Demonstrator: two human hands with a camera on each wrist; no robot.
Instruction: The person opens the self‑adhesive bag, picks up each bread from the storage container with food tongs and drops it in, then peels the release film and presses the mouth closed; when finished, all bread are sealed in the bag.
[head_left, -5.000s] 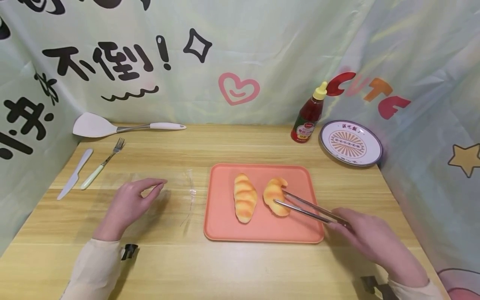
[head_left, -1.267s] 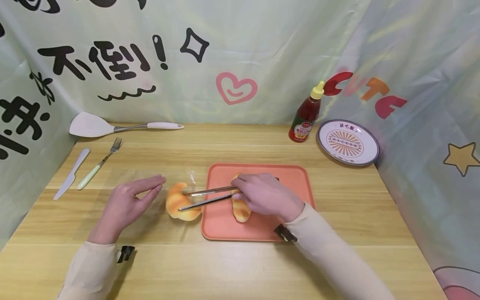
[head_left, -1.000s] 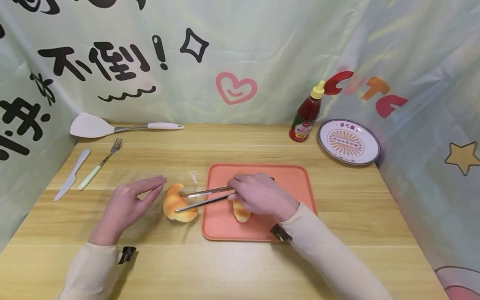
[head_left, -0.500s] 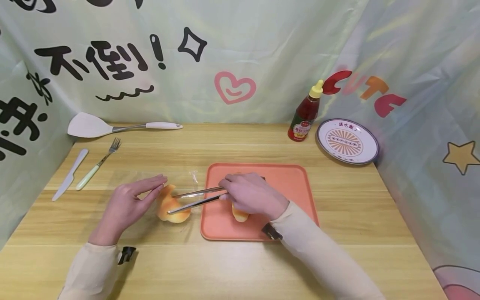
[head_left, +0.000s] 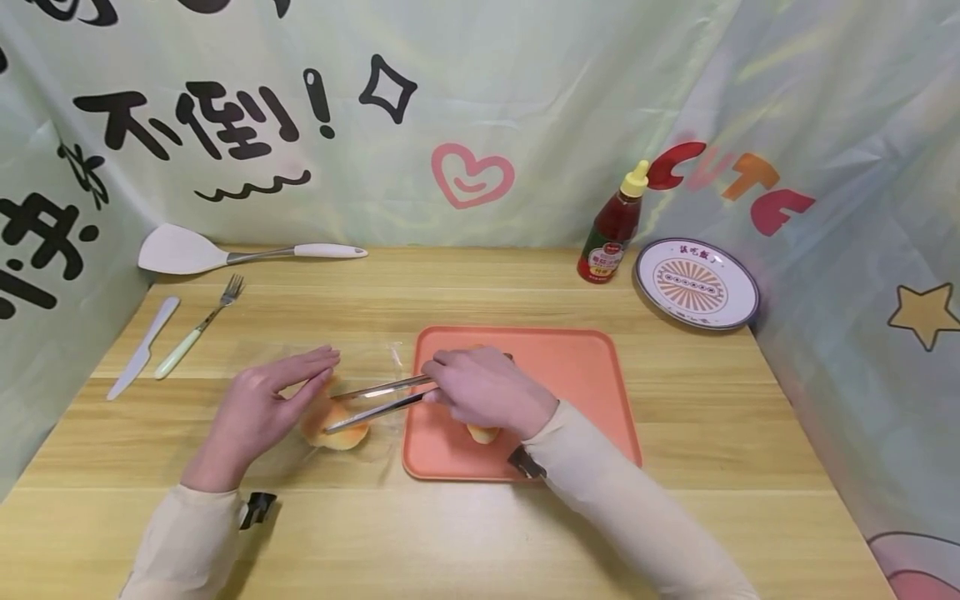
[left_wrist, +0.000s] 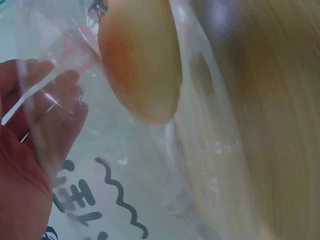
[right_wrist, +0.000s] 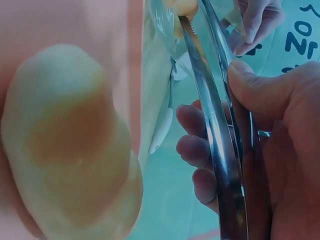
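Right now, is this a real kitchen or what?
Probably not; it looks more like a tabletop staged for pretend food. A wood-look table holds a spatula and a sauce bottle, with cartoon-printed cloth hung close behind it.

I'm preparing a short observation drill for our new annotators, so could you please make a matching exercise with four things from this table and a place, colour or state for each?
Things
1. Tongs
2. Bag
3. Tray
4. Bottle

Descriptions
A. Pink, with a roll on it
B. Upright, yellow-capped, near the plate
C. Held in the right hand
D. Clear, at the left hand

Right pairs: 1-C, 2-D, 3-A, 4-B
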